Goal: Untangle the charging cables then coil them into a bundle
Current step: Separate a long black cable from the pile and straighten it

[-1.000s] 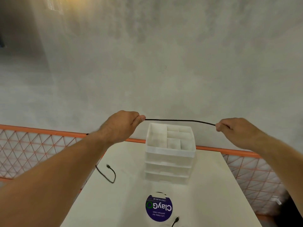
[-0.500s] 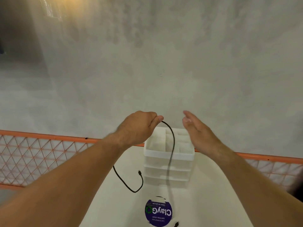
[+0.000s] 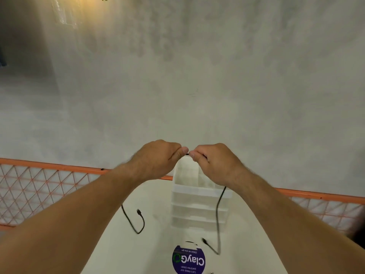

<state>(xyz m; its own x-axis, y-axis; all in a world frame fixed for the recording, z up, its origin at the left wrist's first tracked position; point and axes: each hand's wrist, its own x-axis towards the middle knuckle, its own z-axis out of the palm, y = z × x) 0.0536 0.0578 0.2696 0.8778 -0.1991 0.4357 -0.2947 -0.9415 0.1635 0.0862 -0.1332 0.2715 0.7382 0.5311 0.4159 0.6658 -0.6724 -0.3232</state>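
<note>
**Two grips are pinching one black cable above a white box**

The person is holding both arms out over the table [image 3: 138, 254]. The left grip [image 3: 158, 159] and the right grip [image 3: 215, 165] are hanging in the air, so close together that they are almost touching. Both grips are closed tight, with the fingers curled in. Each one is pinching the black cable [image 3: 217, 210] between thumb and first finger. Only a tiny bit of cable is showing in the gap between them.

From under the right grip, the cable is hanging down in front of the white drawer box [image 3: 193, 210]. It is dropping almost straight, bending back up near the purple sticker [image 3: 188, 261], and ending in a small plug [image 3: 204, 240]. Another black piece is coming out from under the left forearm, to the left of the box. It is curving down, looping round and ending in a second plug [image 3: 139, 212]. It is hard to tell whether these loose ends are touching the table.

The box is standing at the far middle of the table, and the grips are covering part of its top. The top is open and split into little sections. The round sticker is lying on the near part of the table, with "ClayGo" showing upside down. An orange fence [image 3: 49, 165] with criss-cross mesh is running behind the table. A grey wall [image 3: 177, 76] is filling the space beyond it.
</note>
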